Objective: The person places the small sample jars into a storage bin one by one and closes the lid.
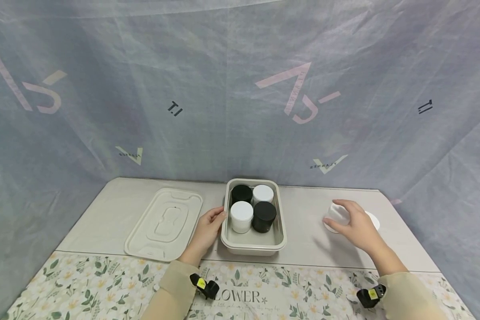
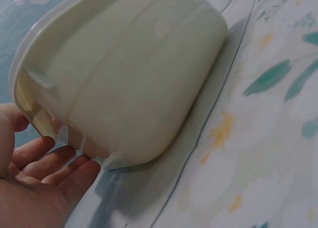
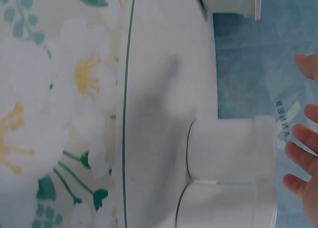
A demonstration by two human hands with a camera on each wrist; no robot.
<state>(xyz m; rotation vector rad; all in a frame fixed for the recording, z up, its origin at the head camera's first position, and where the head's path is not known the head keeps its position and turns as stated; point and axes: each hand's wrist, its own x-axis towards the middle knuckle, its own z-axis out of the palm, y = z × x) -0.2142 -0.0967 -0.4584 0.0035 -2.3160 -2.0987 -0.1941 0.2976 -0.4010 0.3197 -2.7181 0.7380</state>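
A cream rectangular bin (image 1: 254, 246) holds two black and two white lidded jars, among them a front black jar (image 1: 264, 215) and a front white jar (image 1: 242, 215). At the bin's left side is my left hand (image 1: 208, 229), its fingertips resting against the outer wall and its thumb by the rim, as the left wrist view shows. My right hand (image 1: 359, 226) hovers over two more white jars at the right, fingers spread. In the right wrist view, one white jar (image 3: 231, 148) and another (image 3: 228, 205) stand upright side by side, apart from the fingers.
The bin's flat cream lid (image 1: 144, 240) lies on the table left of the bin. A floral cloth (image 1: 104, 284) covers the table's front, below a pale strip. Behind and at both sides hangs a grey-blue printed curtain (image 1: 208, 146).
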